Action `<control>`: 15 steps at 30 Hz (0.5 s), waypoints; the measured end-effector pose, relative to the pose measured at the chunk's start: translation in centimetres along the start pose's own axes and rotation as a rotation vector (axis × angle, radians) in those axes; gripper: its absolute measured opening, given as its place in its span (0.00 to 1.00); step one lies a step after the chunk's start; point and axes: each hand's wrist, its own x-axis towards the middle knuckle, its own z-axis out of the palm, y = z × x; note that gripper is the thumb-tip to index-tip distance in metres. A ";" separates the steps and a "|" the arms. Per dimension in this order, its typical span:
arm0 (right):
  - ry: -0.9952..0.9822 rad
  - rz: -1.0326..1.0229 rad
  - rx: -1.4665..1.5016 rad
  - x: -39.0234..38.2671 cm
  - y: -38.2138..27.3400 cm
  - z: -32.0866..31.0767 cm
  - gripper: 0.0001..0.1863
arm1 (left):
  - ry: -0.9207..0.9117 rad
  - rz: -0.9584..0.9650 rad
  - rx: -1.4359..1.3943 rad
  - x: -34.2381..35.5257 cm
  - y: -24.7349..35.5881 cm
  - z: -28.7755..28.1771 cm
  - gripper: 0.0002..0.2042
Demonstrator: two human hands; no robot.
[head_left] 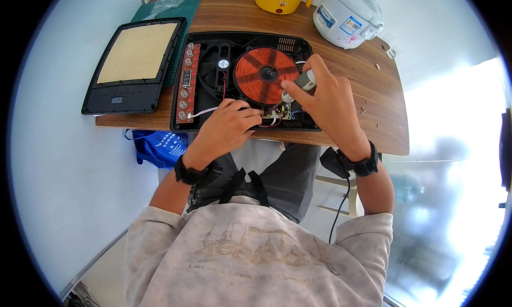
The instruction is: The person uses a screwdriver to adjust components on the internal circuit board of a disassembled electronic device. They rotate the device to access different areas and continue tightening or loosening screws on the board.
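Our right hand (335, 103) grips a grey-and-white screwdriver-like tool (305, 83), slanting it down toward the small, component-covered circuit board (284, 114) beside the round, copper-coloured wire coil (249, 79). Our left hand (225, 124) reaches its fingers to that board's left end; we cannot tell whether they pinch anything. Board and coil sit inside an open black rectangular casing (237, 35) on the brown wooden table (373, 88).

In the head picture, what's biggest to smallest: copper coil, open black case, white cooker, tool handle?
1. Open black case
2. Copper coil and white cooker: too alike to rank
3. Tool handle, partly covered by the right hand
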 end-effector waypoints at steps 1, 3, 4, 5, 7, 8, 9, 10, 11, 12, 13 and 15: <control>-0.001 -0.002 -0.004 0.0 0.0 0.0 0.24 | 0.001 0.001 0.001 0.0 0.0 0.0 0.12; -0.003 0.005 0.010 0.0 -0.1 -0.1 0.23 | 0.004 0.004 0.003 0.0 0.0 0.0 0.12; -0.004 0.009 0.017 0.0 -0.1 -0.2 0.23 | 0.005 0.005 0.003 0.0 0.0 0.1 0.12; -0.002 0.010 0.010 0.0 -0.1 -0.1 0.23 | 0.002 0.003 0.003 0.0 0.0 0.1 0.12; 0.003 0.012 -0.003 0.0 0.1 0.0 0.23 | -0.002 0.000 0.003 0.0 0.0 0.0 0.11; 0.000 0.017 0.012 -0.1 0.1 0.1 0.23 | 0.002 0.003 0.003 0.0 0.0 0.0 0.11; -0.003 0.022 0.028 -0.1 0.2 0.1 0.23 | 0.006 0.006 0.004 0.1 0.0 0.0 0.11; -0.006 0.027 0.043 -0.2 0.3 0.1 0.23 | 0.010 0.008 0.004 0.1 0.0 0.0 0.11; -0.008 0.031 0.024 -0.2 0.3 0.0 0.24 | 0.009 0.007 0.001 0.0 -0.1 0.1 0.11; -0.010 0.036 0.005 -0.3 0.3 -0.1 0.24 | 0.009 0.006 -0.002 0.0 -0.1 0.1 0.11; -0.012 0.040 -0.014 -0.3 0.4 -0.2 0.24 | 0.009 0.004 -0.005 0.0 -0.1 0.1 0.11; 0.002 0.014 -0.058 -0.6 0.6 -0.5 0.24 | 0.004 0.003 -0.012 0.1 0.0 -0.1 0.12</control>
